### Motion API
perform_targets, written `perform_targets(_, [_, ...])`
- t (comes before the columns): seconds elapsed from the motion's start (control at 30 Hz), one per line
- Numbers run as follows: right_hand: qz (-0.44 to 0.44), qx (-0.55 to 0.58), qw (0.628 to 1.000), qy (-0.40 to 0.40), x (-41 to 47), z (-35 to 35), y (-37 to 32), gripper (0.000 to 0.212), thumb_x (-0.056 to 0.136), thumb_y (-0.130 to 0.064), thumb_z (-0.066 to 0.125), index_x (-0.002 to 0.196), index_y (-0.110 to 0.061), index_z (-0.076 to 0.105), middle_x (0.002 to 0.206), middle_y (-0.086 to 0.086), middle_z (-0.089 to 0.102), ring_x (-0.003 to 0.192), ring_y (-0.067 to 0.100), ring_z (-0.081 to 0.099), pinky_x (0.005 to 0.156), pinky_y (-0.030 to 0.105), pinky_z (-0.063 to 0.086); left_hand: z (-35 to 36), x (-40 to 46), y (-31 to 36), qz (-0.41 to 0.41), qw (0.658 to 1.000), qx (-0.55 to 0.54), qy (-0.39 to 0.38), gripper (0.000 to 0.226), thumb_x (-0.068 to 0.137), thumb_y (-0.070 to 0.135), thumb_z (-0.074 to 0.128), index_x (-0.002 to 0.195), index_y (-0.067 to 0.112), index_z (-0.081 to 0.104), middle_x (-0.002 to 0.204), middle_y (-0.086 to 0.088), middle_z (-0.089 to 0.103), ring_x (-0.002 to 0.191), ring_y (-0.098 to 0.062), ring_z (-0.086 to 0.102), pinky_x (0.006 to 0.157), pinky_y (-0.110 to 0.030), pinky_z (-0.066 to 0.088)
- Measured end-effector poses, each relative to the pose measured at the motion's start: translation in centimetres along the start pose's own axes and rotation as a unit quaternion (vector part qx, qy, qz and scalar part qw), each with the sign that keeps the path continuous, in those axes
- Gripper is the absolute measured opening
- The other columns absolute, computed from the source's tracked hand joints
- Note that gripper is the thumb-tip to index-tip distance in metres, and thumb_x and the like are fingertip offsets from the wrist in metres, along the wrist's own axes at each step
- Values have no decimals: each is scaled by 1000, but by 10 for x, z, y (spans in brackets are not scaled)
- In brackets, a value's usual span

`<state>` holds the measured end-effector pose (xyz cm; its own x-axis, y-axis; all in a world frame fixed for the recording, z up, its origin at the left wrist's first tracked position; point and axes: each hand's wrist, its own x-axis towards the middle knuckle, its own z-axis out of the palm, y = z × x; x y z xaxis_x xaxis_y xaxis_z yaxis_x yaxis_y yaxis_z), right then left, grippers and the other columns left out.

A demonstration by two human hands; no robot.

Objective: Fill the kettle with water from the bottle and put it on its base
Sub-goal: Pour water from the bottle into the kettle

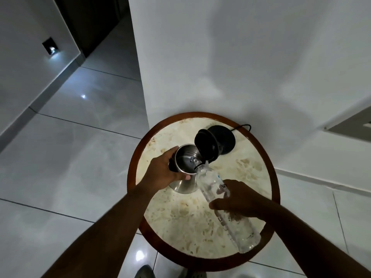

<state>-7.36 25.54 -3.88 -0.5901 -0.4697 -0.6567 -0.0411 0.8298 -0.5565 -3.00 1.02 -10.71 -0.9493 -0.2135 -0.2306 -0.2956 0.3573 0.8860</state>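
Note:
A steel kettle [183,185] stands on the round table [200,227], its black lid [206,145] flipped up and open. My left hand [164,169] grips the kettle at its left side, by the rim and handle. My right hand [234,199] holds a clear plastic water bottle [239,231] tilted down, its mouth resting over the kettle's opening. Water shows inside the bottle. The black round base [224,137] lies behind the kettle, near the wall, with its cord trailing right.
The table has a marble top and a dark wooden rim [132,171], and stands against a white wall corner [220,67]. Glossy floor tiles [70,157] spread to the left. My shoes [144,272] show at the bottom edge.

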Motion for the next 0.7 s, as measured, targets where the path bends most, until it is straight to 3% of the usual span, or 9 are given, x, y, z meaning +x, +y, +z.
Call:
perform_targets(0.1, [7,8,1000,-24,2,-3,0,43,64,-51,76,92,-23,60,87,3,73,74,17,72,68,36,62,1,1,-2,-2,1000,-3,-3,98,49,31,95,136,31,50,102,45,46,92,24,44,70,9,32])
perform_targets(0.17, [12,19,999,-35,3,-6,-1,46,65,-50,76,96,-19,61,90,8,75,78,23,73,74,44,61,0,2,-4,-4,1000,-4,-3,99,49,32,95,136,31,50,101,46,46,90,26,44,68,9,32])
perform_targets(0.37, [1,2,999,-40,3,-14,-1,45,65,-52,75,92,-18,64,88,8,75,76,23,73,75,44,61,0,6,-7,-12,1000,-4,-11,100,50,35,94,138,32,46,115,30,51,108,2,47,69,7,35])
perform_targets(0.5, [-12,-21,999,-46,3,-19,-1,46,67,-51,74,94,-15,64,88,9,75,76,23,73,76,41,61,1,7,-9,-11,1000,-8,-10,100,51,34,94,138,31,46,118,26,53,111,-1,47,68,6,36])
perform_targets(0.6, [-26,-47,998,-42,3,-20,-1,47,70,-52,72,94,-13,63,89,7,74,79,21,71,80,39,59,2,8,-10,-15,1000,-11,-13,101,51,33,94,140,31,45,130,15,56,115,-3,46,77,0,34])
perform_targets(0.7, [-20,-37,998,-45,3,-20,-1,42,70,-51,72,88,-14,63,80,6,73,69,20,71,71,33,60,2,9,-9,-16,1000,-12,-15,101,52,32,94,140,31,45,132,13,56,117,-4,45,80,-3,34])
